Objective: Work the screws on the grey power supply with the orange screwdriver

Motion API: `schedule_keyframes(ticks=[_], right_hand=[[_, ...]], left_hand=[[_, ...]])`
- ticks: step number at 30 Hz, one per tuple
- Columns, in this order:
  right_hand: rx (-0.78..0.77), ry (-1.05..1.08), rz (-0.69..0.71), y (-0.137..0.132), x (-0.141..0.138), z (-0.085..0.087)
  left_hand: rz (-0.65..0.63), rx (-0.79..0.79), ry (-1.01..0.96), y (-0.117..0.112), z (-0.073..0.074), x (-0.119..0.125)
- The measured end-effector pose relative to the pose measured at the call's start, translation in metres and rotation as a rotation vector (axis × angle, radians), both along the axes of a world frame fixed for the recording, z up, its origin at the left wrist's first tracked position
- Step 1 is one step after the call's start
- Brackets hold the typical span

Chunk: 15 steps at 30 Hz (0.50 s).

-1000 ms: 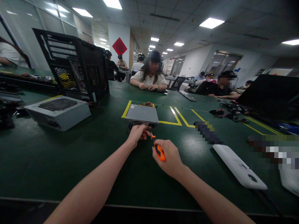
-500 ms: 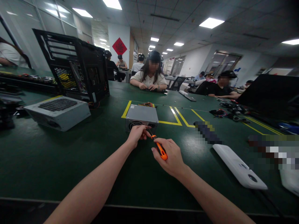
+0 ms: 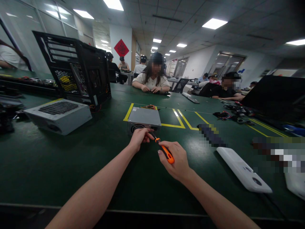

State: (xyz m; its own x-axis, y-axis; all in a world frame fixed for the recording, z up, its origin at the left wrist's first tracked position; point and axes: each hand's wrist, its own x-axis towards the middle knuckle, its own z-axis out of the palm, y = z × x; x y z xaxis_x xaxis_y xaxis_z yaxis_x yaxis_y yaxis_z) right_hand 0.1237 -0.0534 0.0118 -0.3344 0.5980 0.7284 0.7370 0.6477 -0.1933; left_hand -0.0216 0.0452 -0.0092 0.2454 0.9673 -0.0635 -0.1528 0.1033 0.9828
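Note:
A grey power supply unit (image 3: 144, 116) sits on the green table, its fan side toward me. My left hand (image 3: 140, 138) is at the front of it, fingers curled together beside the screwdriver's tip; anything between them is hidden. My right hand (image 3: 176, 159) grips an orange and black screwdriver (image 3: 169, 156) by its handle, the shaft slanting up and left toward the unit's front right. The tip is partly covered by the left fingers, so I cannot tell whether it touches a screw.
Left stand a second power supply (image 3: 71, 119) and a black computer case (image 3: 92, 76). White device (image 3: 243, 170) and blurred dark object (image 3: 212, 135) lie right; cables (image 3: 234, 116) and a black panel (image 3: 278, 98) are farther right. A person (image 3: 152, 76) sits opposite. Yellow tape (image 3: 171, 125) marks the table.
My right hand and the screwdriver handle have shifted slightly right, away from the power supply. My left hand and the power supply stay nearly where they were.

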Motion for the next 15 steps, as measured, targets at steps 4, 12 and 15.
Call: schedule_keyframes(ticks=[4, 12, 15], right_hand=[[0.021, 0.15, 0.042, -0.002, 0.005, -0.001], [-0.38, 0.713, -0.09, 0.054, 0.012, -0.009], [-0.469, 0.778, -0.132, 0.091, 0.007, -0.015]], left_hand=[[0.001, 0.027, 0.053, 0.003, -0.002, -0.001], [0.338, 0.622, 0.454, -0.016, 0.011, -0.006], [0.684, 0.919, 0.607, -0.012, 0.015, -0.017]])
